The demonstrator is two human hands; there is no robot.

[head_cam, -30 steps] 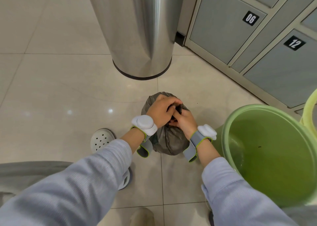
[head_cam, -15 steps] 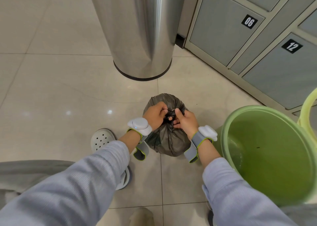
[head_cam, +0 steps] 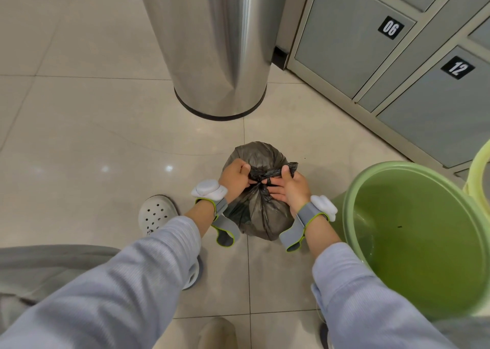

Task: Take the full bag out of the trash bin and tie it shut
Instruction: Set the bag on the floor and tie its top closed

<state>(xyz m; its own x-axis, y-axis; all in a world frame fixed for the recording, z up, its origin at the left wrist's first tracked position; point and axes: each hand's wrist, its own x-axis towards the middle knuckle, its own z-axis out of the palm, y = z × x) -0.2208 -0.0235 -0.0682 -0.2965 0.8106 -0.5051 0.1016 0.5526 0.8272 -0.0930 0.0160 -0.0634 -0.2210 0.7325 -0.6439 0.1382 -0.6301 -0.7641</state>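
Observation:
A full dark grey trash bag [head_cam: 261, 213] stands on the tiled floor between my hands. Its gathered top is twisted into a knot [head_cam: 261, 177] at the middle. My left hand [head_cam: 234, 177] grips the bag's left end beside the knot. My right hand [head_cam: 290, 187] pinches the right end, whose loose tail sticks out above the thumb. The green plastic bin [head_cam: 352, 189] stands just right of the bag with no bag in it.
A tall steel cylinder bin [head_cam: 217, 57] stands on the floor beyond the bag. Grey numbered lockers [head_cam: 352, 43] line the right wall. A yellow-green container's rim [head_cam: 477, 173] shows at the right edge. My white clog [head_cam: 156, 212] is left of the bag.
My hands have moved apart, drawing the bag's two ends sideways. The knot between them has become visible and the bag's neck is pulled tighter.

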